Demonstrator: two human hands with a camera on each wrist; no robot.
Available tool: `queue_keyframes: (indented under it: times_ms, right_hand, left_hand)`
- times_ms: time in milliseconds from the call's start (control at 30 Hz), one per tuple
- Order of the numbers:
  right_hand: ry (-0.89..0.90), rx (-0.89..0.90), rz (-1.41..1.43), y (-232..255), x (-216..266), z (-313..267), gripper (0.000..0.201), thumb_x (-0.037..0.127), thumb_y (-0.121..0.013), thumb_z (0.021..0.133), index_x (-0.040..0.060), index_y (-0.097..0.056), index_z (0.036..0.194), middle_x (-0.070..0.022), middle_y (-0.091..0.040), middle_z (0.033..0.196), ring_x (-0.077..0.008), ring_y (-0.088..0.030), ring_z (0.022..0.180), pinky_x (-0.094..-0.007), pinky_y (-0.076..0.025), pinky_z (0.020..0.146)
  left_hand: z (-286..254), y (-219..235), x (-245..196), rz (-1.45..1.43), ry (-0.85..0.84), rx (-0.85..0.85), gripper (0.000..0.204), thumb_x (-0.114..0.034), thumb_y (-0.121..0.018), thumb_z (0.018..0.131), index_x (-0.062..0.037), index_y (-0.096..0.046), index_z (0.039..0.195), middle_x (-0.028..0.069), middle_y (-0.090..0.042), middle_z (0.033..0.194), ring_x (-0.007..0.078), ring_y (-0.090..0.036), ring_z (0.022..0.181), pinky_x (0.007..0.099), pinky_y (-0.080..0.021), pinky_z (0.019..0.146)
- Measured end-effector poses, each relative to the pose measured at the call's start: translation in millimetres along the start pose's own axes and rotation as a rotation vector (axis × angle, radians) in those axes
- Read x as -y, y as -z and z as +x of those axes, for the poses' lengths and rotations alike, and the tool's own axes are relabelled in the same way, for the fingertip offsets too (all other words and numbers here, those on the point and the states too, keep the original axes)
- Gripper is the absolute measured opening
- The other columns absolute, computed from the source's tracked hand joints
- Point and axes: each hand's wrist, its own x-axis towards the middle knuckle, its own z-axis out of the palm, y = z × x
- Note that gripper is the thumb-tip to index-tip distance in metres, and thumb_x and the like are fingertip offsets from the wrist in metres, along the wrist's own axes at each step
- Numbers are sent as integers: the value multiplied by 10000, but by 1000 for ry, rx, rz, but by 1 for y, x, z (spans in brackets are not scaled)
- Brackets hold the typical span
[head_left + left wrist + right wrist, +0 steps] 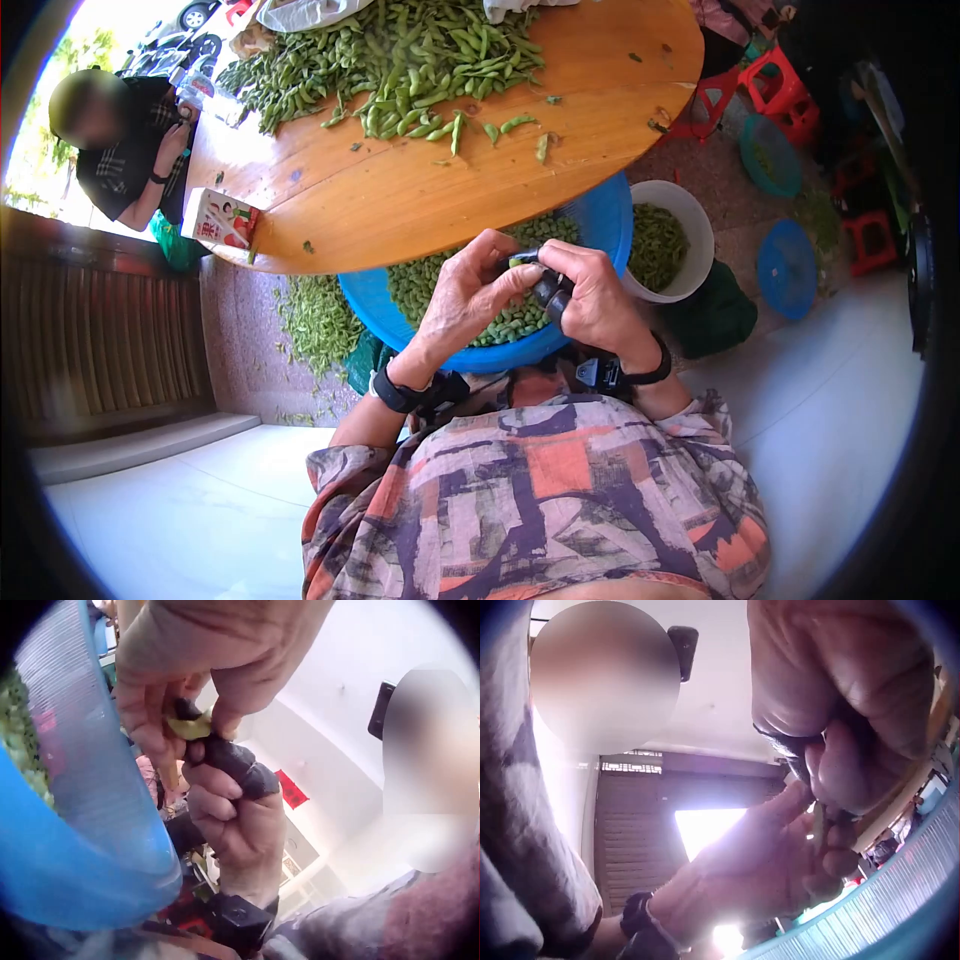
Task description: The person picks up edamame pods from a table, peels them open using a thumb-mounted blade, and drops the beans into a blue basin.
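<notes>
A green soybean pod (190, 728) is between my two hands over a blue basin (622, 225). My left hand (464, 298) pinches it with curled fingers and thumb. The right hand (598, 298) grips the same pod from the other side; black wrappings (238, 762) cover its thumb and forefinger. In the right wrist view the pod is mostly hidden by fingers. Below, the basin holds many shelled green beans (410, 285).
A wooden table (350, 215) bears a large pile of soybean pods (400, 70) and a carton (222, 218). To the right stands a white bucket (700, 245) with green pods inside. Pods (315, 320) litter the floor at left. Another person (125, 160) sits across.
</notes>
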Motion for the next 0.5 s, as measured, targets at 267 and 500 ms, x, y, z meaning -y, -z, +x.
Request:
queue_keyframes:
  times_ms: [267, 500]
  right_hand:
    - [-202, 74, 83, 5, -3, -5, 197, -75, -558, 676, -51, -576, 871, -189, -557, 766, -375, -574, 728, -357, -454, 648]
    - [-2, -204, -262, -37, 3, -18, 452, -67, -634, 608, -51, -542, 1050, -199, -486, 920, -410, -568, 797, -447, -487, 666]
  left_hand:
    - [-5, 12, -3, 644, -176, 86, 293, -165, -494, 995, 10, -544, 1225, 52, -623, 724, 117, -536, 635, 307, -462, 614]
    - [-8, -20, 19, -261, -5, -105, 318, -121, -430, 990, 10, -552, 1252, -14, -532, 778, 62, -489, 657, 210, -429, 604]
